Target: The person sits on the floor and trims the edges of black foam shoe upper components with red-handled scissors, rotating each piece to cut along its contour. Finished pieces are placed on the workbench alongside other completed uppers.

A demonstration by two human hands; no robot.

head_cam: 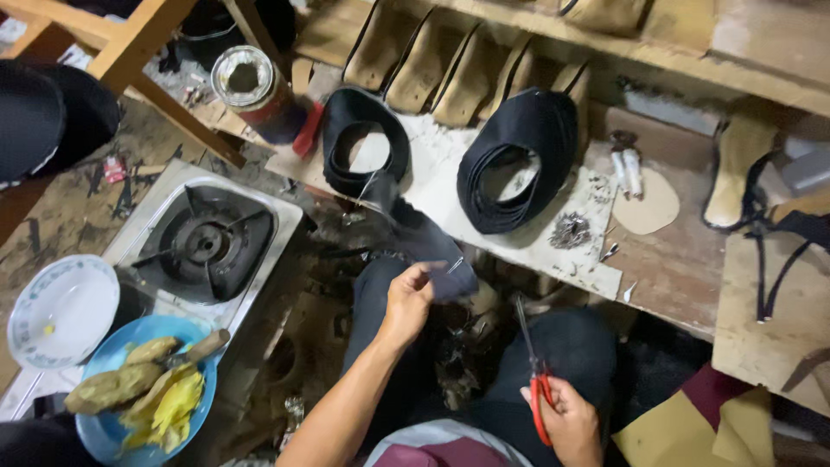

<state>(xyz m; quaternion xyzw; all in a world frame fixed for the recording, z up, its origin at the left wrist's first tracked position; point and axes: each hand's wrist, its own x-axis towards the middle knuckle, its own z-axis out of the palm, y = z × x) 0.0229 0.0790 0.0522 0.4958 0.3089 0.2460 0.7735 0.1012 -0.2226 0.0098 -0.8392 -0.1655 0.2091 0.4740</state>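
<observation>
the dark fabric strip (424, 246) hangs off the near edge of the low wooden workbench (674, 268), its lower end pinched between thumb and fingers of the left hand (408, 298), which is closed narrow on it above the person's knees. the right hand (566, 419) is wrapped around the red handles of one pair of scissors (529, 363), blades pointing up toward the strip but apart from it.

on the bench lie two black coils of the same kind of strip, one (363, 143) toward the left end and one (519, 160) at the middle, with a small heap of metal tacks (571, 229) near the front edge.

to the left stands one single-burner gas stove (207, 246), one open tin can (251, 91) beyond it, one white bowl (62, 311) and one blue plate (164, 333) of food at its near corner.
</observation>
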